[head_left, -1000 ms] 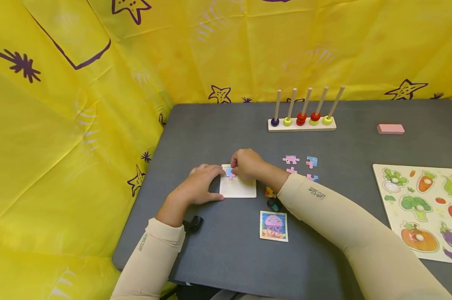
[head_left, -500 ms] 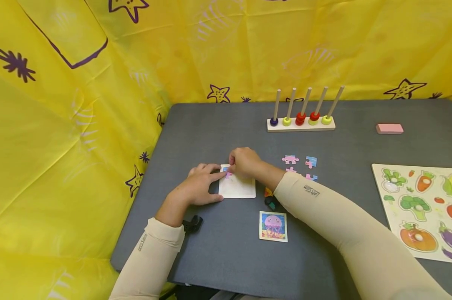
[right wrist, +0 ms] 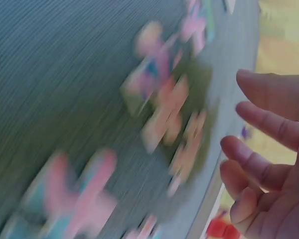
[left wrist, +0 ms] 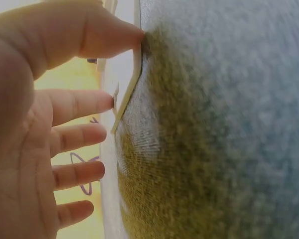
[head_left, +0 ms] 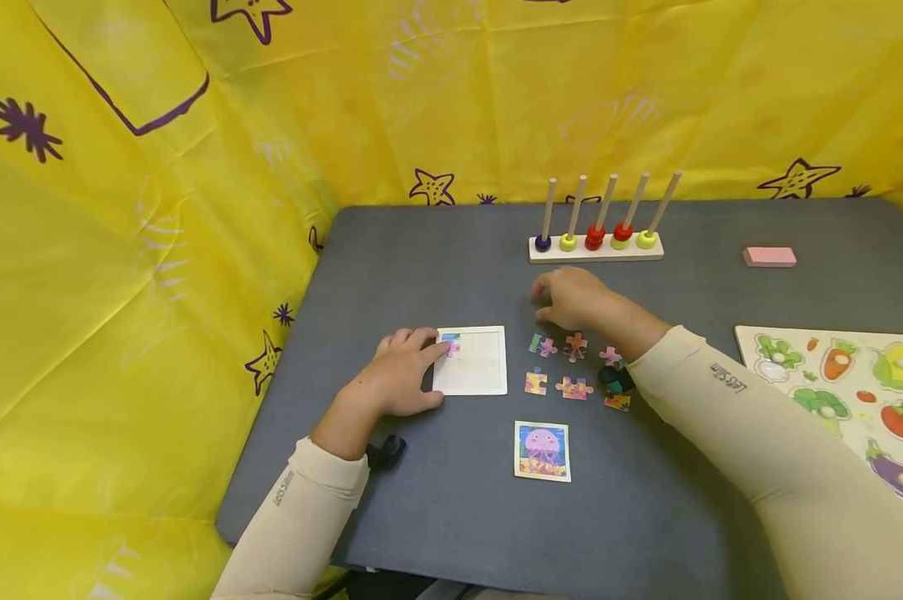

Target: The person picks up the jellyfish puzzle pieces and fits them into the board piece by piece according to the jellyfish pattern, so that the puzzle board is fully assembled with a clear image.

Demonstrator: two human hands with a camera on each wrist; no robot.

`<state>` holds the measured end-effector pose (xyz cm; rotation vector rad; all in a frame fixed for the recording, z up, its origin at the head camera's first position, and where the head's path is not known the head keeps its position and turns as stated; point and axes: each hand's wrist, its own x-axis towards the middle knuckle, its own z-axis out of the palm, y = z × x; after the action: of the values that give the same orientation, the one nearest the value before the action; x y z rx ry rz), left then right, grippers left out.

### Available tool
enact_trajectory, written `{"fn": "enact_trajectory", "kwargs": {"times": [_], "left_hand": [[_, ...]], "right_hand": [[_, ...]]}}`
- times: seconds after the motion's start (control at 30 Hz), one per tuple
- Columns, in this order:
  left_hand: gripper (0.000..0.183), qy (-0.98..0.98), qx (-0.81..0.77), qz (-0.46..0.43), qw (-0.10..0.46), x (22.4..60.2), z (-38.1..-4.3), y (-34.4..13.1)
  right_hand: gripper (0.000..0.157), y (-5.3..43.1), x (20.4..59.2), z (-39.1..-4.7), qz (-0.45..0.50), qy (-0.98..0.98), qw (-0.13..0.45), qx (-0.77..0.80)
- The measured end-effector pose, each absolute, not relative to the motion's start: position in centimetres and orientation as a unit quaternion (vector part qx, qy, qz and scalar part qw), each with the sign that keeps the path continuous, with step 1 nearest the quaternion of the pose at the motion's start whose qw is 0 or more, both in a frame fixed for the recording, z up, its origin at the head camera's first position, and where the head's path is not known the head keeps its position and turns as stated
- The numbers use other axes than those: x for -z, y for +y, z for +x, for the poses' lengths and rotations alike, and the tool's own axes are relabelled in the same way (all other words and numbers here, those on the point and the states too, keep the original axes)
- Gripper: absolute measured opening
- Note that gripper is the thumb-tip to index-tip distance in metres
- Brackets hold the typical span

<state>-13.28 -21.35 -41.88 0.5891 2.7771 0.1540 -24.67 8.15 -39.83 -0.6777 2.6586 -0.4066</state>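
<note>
My left hand [head_left: 402, 375] rests at the left side of a white square puzzle tray [head_left: 481, 367], fingers extended. Its index fingertip touches a blue and pink puzzle piece [head_left: 453, 342] in the tray's top left corner. In the left wrist view the thumb [left wrist: 112, 37] touches the tray's edge. My right hand [head_left: 574, 298] hovers to the right of the tray, above the loose puzzle pieces [head_left: 575, 347], with nothing in its loosely bent fingers. Blurred pieces [right wrist: 167, 117] lie below it in the right wrist view. Part of the loose group is hidden under the right forearm.
A jellyfish picture card [head_left: 543, 450] lies in front of the pieces. Behind stands a wooden peg counter [head_left: 597, 252] with coloured beads. A pink block [head_left: 770, 257] is at the back right. A vegetable knob board [head_left: 789, 392] lies on the right, partly behind the right sleeve.
My right hand has left the tray corner and moved right, above the loose pieces. The piece there now lies in the tray, under the left index fingertip. The left hand has stayed at the tray.
</note>
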Motion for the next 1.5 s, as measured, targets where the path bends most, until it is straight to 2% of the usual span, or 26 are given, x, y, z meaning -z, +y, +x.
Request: {"fn": "enact_trajectory", "kwargs": {"times": [0.13,0.23,0.47,0.67,0.97,1.23,1.5], "left_hand": [[0.079,0.967,-0.066,0.197,0.151,41.9,-13.0,-21.6],[0.080,0.966,-0.073,0.201,0.143,42.0,-12.9,-21.8],[0.074,0.958,-0.081,0.235,0.144,41.6,-12.4,-21.2],[0.073,0.957,-0.080,0.234,0.151,41.5,-12.4,-21.1],[0.072,0.957,-0.067,0.238,0.152,41.4,-12.6,-21.1],[0.071,0.960,-0.058,0.230,0.152,41.3,-12.7,-20.9],[0.073,0.961,-0.058,0.229,0.145,41.5,-13.0,-20.5]], "right_hand": [[0.044,10.2,40.3,-24.5,-0.226,0.947,0.184,0.136],[0.044,11.2,40.8,-24.3,-0.218,0.948,0.184,0.141],[0.024,12.0,41.4,-24.3,-0.228,0.948,0.158,0.157],[0.018,11.5,41.1,-24.7,-0.212,0.948,0.158,0.175],[0.006,7.3,40.0,-24.5,-0.250,0.925,0.157,0.238],[0.006,1.7,40.6,-23.4,-0.279,0.900,0.200,0.269],[0.007,-0.5,41.2,-23.0,-0.280,0.902,0.210,0.253]]}}
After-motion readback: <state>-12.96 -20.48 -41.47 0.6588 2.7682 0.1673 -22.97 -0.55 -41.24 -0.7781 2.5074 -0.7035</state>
